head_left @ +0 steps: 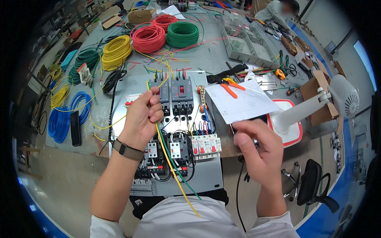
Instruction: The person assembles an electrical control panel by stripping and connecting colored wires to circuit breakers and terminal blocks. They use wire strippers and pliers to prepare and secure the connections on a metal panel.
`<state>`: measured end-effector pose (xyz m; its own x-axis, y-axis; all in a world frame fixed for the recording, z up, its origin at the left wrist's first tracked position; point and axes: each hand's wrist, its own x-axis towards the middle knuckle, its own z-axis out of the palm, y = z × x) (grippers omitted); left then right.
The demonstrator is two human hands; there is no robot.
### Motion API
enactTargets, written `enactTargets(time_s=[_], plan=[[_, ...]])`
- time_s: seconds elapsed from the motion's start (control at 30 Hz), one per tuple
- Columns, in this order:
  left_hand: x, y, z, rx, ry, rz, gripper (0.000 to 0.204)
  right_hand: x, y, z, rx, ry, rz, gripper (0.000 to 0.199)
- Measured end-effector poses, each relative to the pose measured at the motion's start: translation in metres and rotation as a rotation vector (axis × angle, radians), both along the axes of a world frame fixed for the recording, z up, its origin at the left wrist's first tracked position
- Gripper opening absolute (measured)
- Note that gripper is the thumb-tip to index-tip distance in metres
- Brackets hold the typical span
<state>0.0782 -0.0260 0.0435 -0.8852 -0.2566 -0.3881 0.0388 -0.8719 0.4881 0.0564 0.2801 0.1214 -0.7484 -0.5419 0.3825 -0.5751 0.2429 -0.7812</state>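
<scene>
My left hand (146, 113) is closed around a yellow wire (173, 168) and a green wire (168, 152). Their lower ends hang over the mounting plate (204, 174) toward my lap. Under and beyond that hand are two grey circuit breakers (182, 90) with black terminals. Lower on the plate sit contactors (175, 150) and small white breakers (204, 146) with red switches. My right hand (260, 148) has its fingers curled by the near edge of a white sheet of paper (238, 101); what its fingertips pinch, if anything, is too small to make out.
Coils of yellow (116, 52), red (148, 38), green (182, 34) and blue wire (59, 123) lie on the table's left and back. Orange-handled pliers (229, 88) rest by the paper. A white jointed device (297, 113) stands right; a person (273, 12) is beyond.
</scene>
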Motion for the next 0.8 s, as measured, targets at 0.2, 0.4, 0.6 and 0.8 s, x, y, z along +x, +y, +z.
enactTargets(time_s=[0.2, 0.4, 0.6, 0.8], plan=[[0.014, -0.001, 0.000, -0.044, -0.046, 0.057, 0.020, -0.071, -0.065, 0.020, 0.016, 0.508, 0.062, 0.023], [0.028, -0.007, 0.006, 0.021, -0.021, 0.095, 0.019, -0.226, -0.096, -0.048, 0.306, 0.578, -0.059, 0.043], [0.042, -0.024, 0.003, -0.003, 0.001, 0.118, 0.022, -0.318, -0.149, -0.103, 0.693, 0.723, -0.089, 0.065], [0.046, -0.031, 0.010, 0.012, 0.010, 0.095, 0.025, -0.388, -0.174, -0.136, 0.947, 0.765, -0.161, 0.066]])
